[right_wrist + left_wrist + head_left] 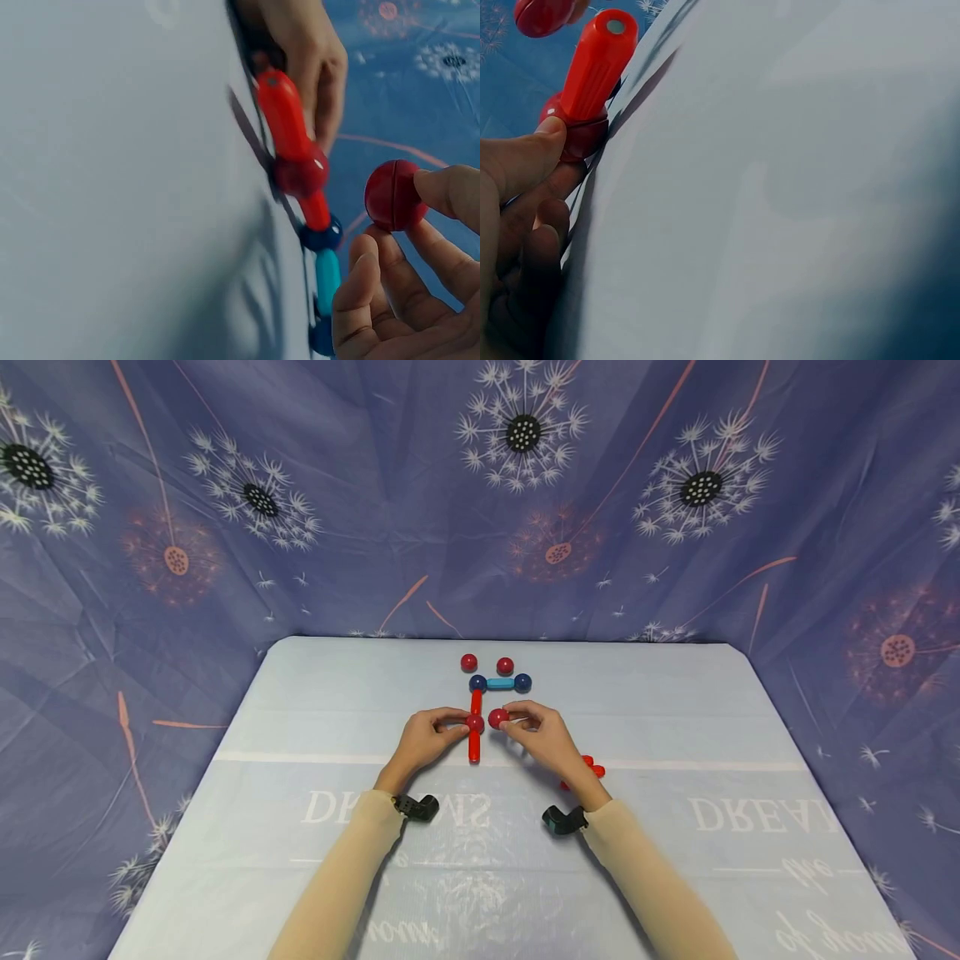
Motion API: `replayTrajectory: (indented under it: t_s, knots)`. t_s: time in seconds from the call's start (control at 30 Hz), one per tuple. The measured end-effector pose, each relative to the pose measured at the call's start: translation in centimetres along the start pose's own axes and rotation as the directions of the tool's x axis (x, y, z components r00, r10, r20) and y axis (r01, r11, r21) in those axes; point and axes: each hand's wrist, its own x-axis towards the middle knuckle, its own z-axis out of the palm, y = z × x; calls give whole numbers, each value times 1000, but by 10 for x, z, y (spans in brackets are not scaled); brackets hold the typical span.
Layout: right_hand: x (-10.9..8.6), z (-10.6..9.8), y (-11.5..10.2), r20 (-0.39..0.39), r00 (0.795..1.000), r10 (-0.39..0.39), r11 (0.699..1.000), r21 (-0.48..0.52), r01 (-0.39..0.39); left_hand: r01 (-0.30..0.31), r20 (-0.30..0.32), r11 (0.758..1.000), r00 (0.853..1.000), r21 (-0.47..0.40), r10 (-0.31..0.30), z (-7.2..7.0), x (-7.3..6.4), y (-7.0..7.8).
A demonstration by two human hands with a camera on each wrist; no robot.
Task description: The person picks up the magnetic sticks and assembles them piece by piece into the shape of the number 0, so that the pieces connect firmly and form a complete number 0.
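In the head view my left hand (pixel 426 742) pinches a red ball (pixel 475 724) between thumb and fingers. A red rod (pixel 474 749) runs from that ball toward me, and a second red rod (pixel 476 702) runs away to a dark blue ball (pixel 477 684). From there a light blue rod (pixel 500 683) leads right to another dark blue ball (pixel 522 682). My right hand (pixel 543 739) pinches a loose red ball (pixel 498 719), a small gap to the right of the joined one. A seam line circles this loose ball (pixel 394 196) in the right wrist view.
Two more red balls, one at left (pixel 468 662) and one at right (pixel 505 666), lie behind the blue pieces. Several red rods (pixel 597 771) lie partly hidden under my right wrist. The white table (pixel 300 693) ends at a patterned blue cloth (pixel 375 552).
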Motion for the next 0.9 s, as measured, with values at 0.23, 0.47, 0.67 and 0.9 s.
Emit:
replayTrajectory:
  t_s: [0.23,0.47,0.67,0.9]
  knots:
    - [-19,19,6,57,998,18,1000,1,-18,1,4,1000,1000,-3,-1,0,0,-1]
    - [-32,30,8,75,997,11,1000,-3,-11,-5,1,1000,1000,-21,5,1,0,-2]
    - [-42,36,8,111,994,-12,1000,-6,13,-3,-2,1000,1000,-22,3,0,-1,-2]
    - [-48,39,8,138,990,-40,998,-44,46,-15,-7,1000,1000,-23,15,1,-1,-2]
